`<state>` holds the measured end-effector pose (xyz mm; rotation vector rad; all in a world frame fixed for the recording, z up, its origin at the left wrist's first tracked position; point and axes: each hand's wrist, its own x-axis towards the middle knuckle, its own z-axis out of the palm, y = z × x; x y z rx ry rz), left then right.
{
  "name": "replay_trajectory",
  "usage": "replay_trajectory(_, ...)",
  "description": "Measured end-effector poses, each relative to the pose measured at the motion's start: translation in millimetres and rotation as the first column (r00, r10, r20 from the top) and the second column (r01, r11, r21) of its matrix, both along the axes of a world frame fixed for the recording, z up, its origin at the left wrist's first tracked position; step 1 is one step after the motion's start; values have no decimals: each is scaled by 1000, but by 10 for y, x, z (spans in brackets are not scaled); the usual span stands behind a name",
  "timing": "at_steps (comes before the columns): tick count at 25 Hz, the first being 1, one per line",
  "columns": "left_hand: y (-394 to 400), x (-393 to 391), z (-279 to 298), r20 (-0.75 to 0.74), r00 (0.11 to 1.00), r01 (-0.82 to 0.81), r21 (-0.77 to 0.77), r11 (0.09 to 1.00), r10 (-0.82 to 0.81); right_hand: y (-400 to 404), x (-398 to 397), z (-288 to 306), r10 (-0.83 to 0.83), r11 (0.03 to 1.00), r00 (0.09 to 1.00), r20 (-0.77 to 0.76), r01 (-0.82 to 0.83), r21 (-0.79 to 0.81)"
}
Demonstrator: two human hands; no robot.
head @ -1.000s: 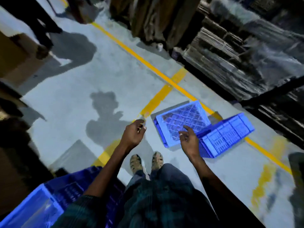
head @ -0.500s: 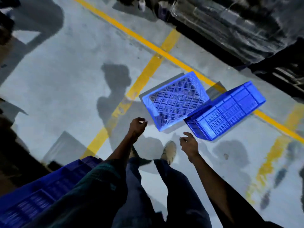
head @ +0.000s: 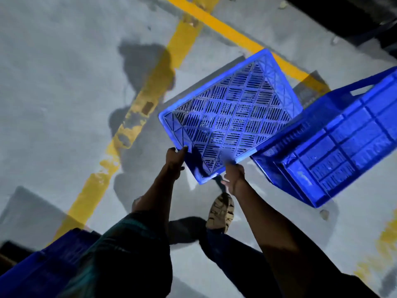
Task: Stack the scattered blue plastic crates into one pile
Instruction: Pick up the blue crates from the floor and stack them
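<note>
An overturned blue plastic crate (head: 232, 117) with a slotted base facing up lies on the grey floor at centre. My left hand (head: 175, 158) grips its near left rim, and my right hand (head: 234, 175) grips its near corner on the right. A second blue crate (head: 339, 151) lies on its side just to the right, touching the first one. At the bottom left, part of another blue crate (head: 43, 265) shows behind my sleeve.
Yellow floor lines (head: 137, 117) cross the grey concrete to the left of and behind the crates. My sandalled foot (head: 221, 211) stands just below the held crate. Dark wrapped goods (head: 354, 16) fill the top right corner.
I have stepped closer to the crates. Both hands, empty before, have reached forward and taken hold of the overturned crate's near edge.
</note>
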<state>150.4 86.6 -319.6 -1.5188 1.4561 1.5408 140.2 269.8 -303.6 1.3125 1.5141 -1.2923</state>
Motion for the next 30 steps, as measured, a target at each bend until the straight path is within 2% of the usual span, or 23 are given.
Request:
replay_trajectory(2, 26, -55, -342, 4, 996, -92, 70, 993, 92, -65, -35, -370, -64, 998, 997, 38, 64, -11)
replay_trajectory(5, 24, -18, -579, -5, 984, -177, -13, 984, 177, -129, -27, -603, -70, 997, 995, 64, 71, -13)
replay_trajectory(9, -59, 21, -436, -63, 996, -67, -12, 998, 66, -87, -11, -487, -133, 991, 991, 31, 131, 38)
replay_trajectory(14, -146, -323, 303, -268, 961, 36, -106, 994, -64, -5, -117, 83, -167, 986, 976, -138, 163, -37)
replay_trajectory(16, -175, -511, 628, -304, 942, 93, -158, 983, -138, -18, -170, 366, -191, 981, 956, -221, 181, -67)
replay_trajectory(18, -169, -716, 1000, -324, 926, 131, -205, 970, -194, -32, -248, 678, -286, 956, 925, -250, 258, -138)
replay_trajectory(21, -120, -941, 1555, -359, 897, 146, -311, 939, -258, -73, -392, 1139, -503, 848, 853, -139, 457, -267)
replay_trajectory(25, -261, -917, 2182, -346, 901, 136, -350, 927, -263, -257, -289, 1741, -446, 853, 894, -46, 409, -324)
replay_trajectory(30, -780, -394, 3192, -394, 835, 85, -597, 798, -384, -729, 149, 2701, -390, 846, 921, 0, 359, -395)
